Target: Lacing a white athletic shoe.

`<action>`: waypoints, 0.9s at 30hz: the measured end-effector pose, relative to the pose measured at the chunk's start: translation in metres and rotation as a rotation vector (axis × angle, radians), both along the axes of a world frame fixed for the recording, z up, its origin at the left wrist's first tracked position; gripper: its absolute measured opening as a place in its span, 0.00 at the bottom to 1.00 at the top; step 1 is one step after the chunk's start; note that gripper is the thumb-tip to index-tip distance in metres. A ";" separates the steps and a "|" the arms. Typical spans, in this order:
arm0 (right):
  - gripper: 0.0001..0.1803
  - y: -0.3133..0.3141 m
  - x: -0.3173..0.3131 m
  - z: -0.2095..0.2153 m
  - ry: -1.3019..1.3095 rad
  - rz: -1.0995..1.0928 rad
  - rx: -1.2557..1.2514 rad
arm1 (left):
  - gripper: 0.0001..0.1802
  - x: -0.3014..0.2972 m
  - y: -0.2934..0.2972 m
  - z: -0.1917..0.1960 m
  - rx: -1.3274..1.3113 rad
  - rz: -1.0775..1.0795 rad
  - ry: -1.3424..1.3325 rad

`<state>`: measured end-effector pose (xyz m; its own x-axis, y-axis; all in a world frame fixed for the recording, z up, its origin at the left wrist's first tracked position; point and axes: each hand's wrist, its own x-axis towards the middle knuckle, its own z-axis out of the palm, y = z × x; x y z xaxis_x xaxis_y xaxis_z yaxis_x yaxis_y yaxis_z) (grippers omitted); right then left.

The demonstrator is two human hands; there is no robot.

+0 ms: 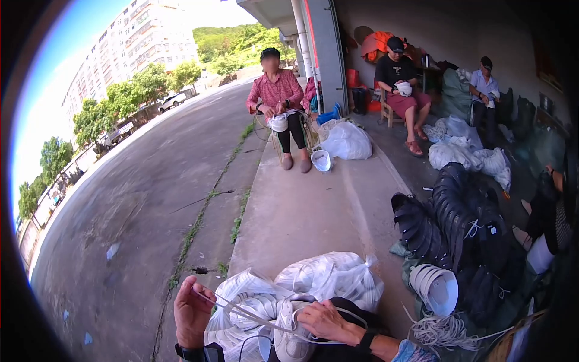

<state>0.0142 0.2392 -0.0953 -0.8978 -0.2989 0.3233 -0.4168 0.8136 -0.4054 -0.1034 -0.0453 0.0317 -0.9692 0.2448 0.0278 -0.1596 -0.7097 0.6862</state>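
A white sneaker (289,339) lies in front of me at the lower middle, over my lap. My left hand (193,311), raised to the left of it, pinches the end of a white shoelace (244,312). That lace runs tight across to the sneaker's eyelets. My right hand (329,320) is closed on the sneaker's upper by the lacing; its fingertips are partly hidden, so whether they also pinch lace I cannot make out. Just beyond the sneaker sits a clear plastic bag (362,288) packed with white shoe parts.
At my right are a nested stack of white shoe uppers (433,286), a heap of white laces (443,333) and rows of black shoe uppers (455,211). Seated ahead are a person in a red patterned shirt (278,90) and others along the wall. White bags (347,142) stand near them.
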 end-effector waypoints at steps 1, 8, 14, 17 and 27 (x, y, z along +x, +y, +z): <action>0.15 -0.001 -0.004 -0.006 0.033 -0.003 0.014 | 0.12 0.000 0.002 0.001 -0.009 0.007 0.010; 0.11 -0.009 -0.006 0.005 0.058 -0.102 -0.072 | 0.11 0.001 0.007 0.005 -0.023 0.044 -0.050; 0.06 -0.007 -0.014 0.005 0.031 -0.040 0.064 | 0.15 -0.002 0.003 0.000 0.016 0.018 -0.041; 0.05 -0.006 -0.011 0.011 0.099 -0.107 -0.090 | 0.16 -0.001 0.003 0.001 0.003 0.030 -0.038; 0.03 -0.004 -0.005 0.011 0.093 -0.153 0.010 | 0.16 0.010 -0.003 -0.001 -0.047 0.062 -0.052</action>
<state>0.0094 0.2355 -0.0839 -0.8994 -0.1646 0.4049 -0.3230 0.8745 -0.3619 -0.0933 -0.0480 0.0312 -0.9823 0.1842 -0.0327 -0.1525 -0.6867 0.7107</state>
